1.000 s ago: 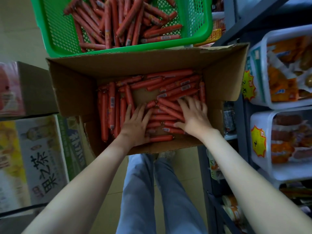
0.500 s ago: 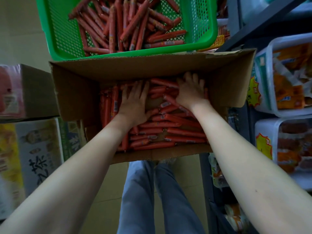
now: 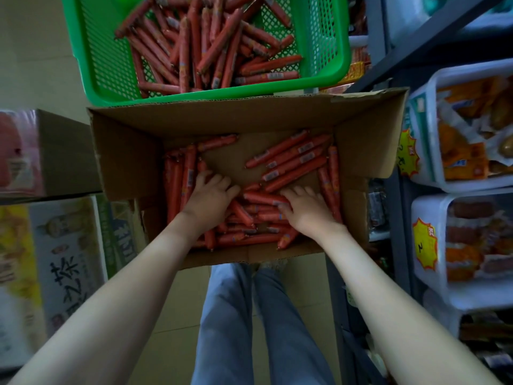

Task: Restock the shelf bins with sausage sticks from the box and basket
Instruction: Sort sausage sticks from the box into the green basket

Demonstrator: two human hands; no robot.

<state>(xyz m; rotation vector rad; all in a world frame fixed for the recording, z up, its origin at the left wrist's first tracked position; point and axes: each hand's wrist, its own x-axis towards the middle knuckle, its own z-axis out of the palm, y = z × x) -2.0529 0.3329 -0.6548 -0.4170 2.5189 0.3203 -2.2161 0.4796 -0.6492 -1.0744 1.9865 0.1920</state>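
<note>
An open cardboard box (image 3: 249, 115) in front of me holds several red sausage sticks (image 3: 294, 159), with a bare patch of box floor in the middle. My left hand (image 3: 209, 197) and my right hand (image 3: 309, 211) lie on the pile at the near side of the box. The fingers of both curl down over a bunch of sticks between them. Beyond the box stands a green mesh basket (image 3: 341, 51) piled with more sausage sticks (image 3: 211, 45). Two white shelf bins, an upper bin (image 3: 427, 84) and a lower bin (image 3: 429, 207), sit at the right with packaged sausages inside.
Yellow starburst price tags (image 3: 408, 155) hang on the bin fronts, and a dark metal shelf frame (image 3: 394, 218) runs beside the box. Stacked cartons (image 3: 55, 151) stand at the left. My legs in blue jeans (image 3: 230, 315) are below the box, over a tiled floor.
Both hands have drawn back from the far side of the box to its near side, raking sticks along. Their fingers, spread flat before, are now curled over the sticks.
</note>
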